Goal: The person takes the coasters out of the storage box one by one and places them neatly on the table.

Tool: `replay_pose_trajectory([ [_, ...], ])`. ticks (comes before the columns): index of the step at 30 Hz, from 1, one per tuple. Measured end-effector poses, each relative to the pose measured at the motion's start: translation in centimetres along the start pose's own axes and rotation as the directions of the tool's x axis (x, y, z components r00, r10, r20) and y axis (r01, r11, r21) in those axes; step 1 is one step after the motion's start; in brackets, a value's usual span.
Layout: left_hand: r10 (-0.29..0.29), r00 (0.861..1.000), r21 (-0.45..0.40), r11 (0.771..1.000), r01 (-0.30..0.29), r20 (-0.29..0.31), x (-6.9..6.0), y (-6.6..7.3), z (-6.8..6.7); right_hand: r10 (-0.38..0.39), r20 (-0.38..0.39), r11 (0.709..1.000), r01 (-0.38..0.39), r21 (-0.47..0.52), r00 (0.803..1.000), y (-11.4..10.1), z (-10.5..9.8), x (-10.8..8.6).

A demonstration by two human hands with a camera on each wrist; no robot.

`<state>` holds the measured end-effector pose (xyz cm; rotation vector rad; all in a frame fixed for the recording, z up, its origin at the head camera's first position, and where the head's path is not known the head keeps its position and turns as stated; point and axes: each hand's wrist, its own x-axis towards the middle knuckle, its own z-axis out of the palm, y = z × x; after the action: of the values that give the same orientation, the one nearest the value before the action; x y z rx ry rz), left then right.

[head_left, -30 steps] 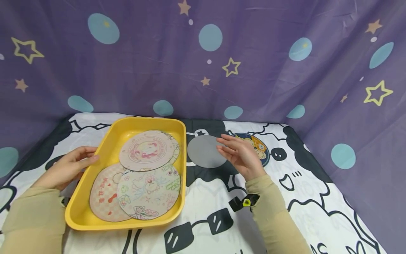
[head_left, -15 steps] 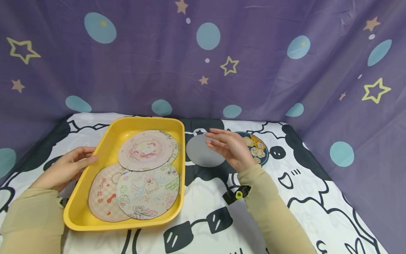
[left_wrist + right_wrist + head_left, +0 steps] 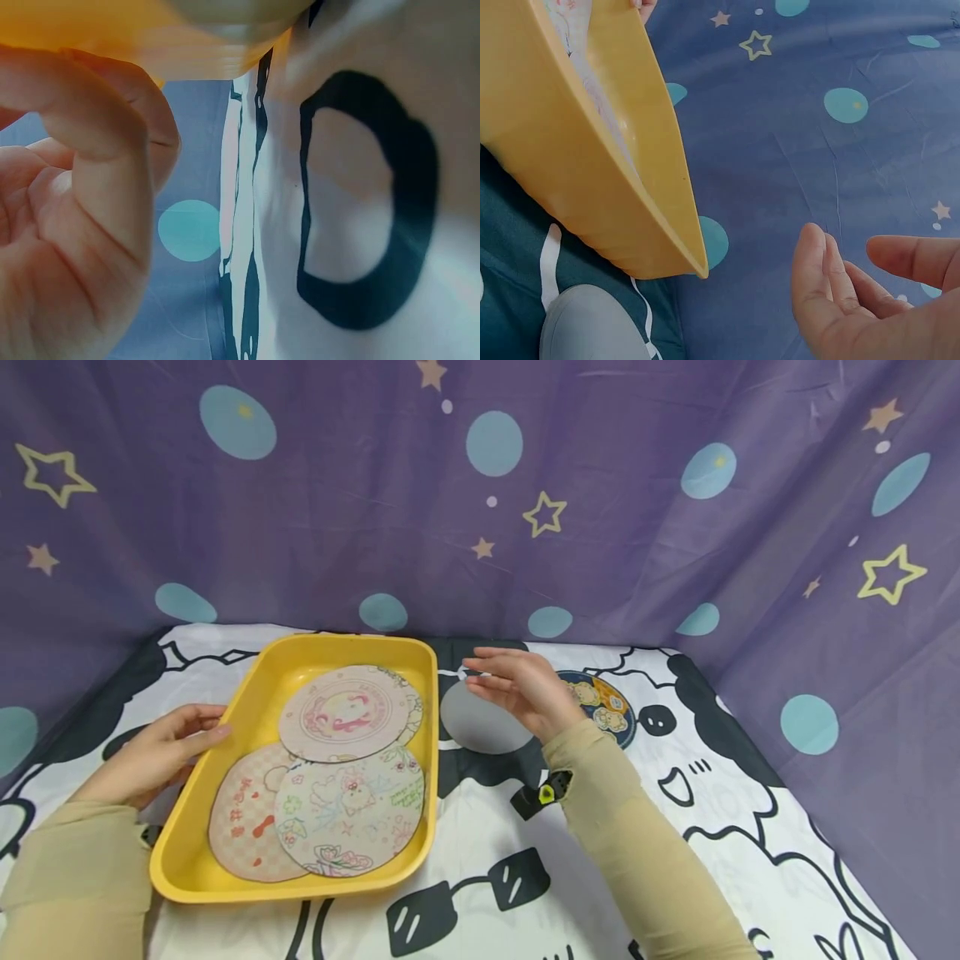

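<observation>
A yellow tray (image 3: pixel 262 693) lies at the left of the head view. My left hand (image 3: pixel 157 756) grips its left rim, thumb over the edge; in the left wrist view the curled fingers (image 3: pixel 112 112) touch its outside. Inside overlap several round mats: one with a pink emblem (image 3: pixel 348 714), one with coloured doodles (image 3: pixel 352 810), a pink checked one (image 3: pixel 251 818), and another mostly hidden. Right of the tray, my right hand (image 3: pixel 528 689) hovers, fingers extended, holding nothing. Below it is a flat grey disc (image 3: pixel 480 722). Behind its wrist, a dark blue round mat (image 3: pixel 618 718) is partly hidden.
A white cloth (image 3: pixel 480 827) with black cartoon drawings covers the table. Behind and to the right hangs a purple curtain (image 3: pixel 600 585) with stars and blue spots. Black camera straps (image 3: pixel 555 787) sit on the wrists.
My right hand has moved left and slightly away from me, from beside the dark blue mat to over the grey disc, nearer the tray. The left hand keeps its place.
</observation>
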<state>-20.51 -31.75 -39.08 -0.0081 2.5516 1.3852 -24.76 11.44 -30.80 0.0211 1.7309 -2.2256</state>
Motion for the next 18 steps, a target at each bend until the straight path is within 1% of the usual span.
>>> replay_pose_trajectory([
  [4,0.005,1.0,-0.007,1.0,-0.005,-0.001,-0.1,-0.1,0.0,0.014,0.002,1.0,-0.014,-0.009,1.0,-0.2,0.8,0.4],
  [11,0.019,1.0,-0.012,1.0,-0.019,0.005,-0.1,0.0,0.0,0.018,0.009,1.0,-0.017,-0.013,1.0,-0.8,2.4,0.9],
  [18,0.014,1.0,-0.012,1.0,-0.014,0.01,0.0,-0.1,0.0,0.024,0.021,0.998,-0.022,-0.064,0.999,-1.3,3.7,1.5],
])
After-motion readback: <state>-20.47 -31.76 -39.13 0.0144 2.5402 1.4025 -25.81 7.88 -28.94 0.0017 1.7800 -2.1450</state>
